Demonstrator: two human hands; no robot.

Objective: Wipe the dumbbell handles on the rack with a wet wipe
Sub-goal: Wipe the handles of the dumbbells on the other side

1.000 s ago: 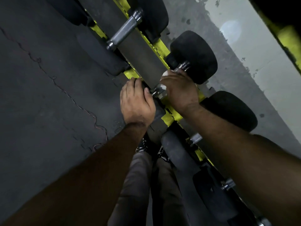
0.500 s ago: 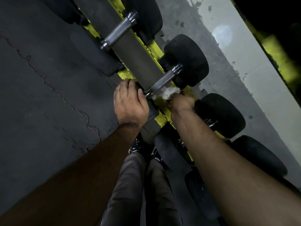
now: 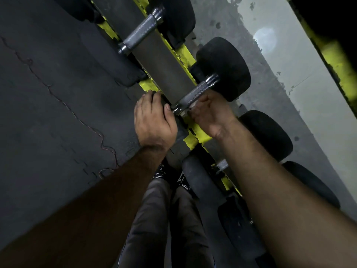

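The left hand (image 3: 154,120) rests with curled fingers over the black end of a dumbbell on the yellow rack (image 3: 195,135), and the right hand (image 3: 209,113) curls under its metal handle (image 3: 195,92), with a bit of white wipe (image 3: 193,102) peeking out.

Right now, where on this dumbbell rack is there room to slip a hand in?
Free: the knurled handle of the far dumbbell, bare between its heads. Beside the rack, the dark floor is open. Crowded: the near handle, where the right hand curls under it and the left hand grips the near head.
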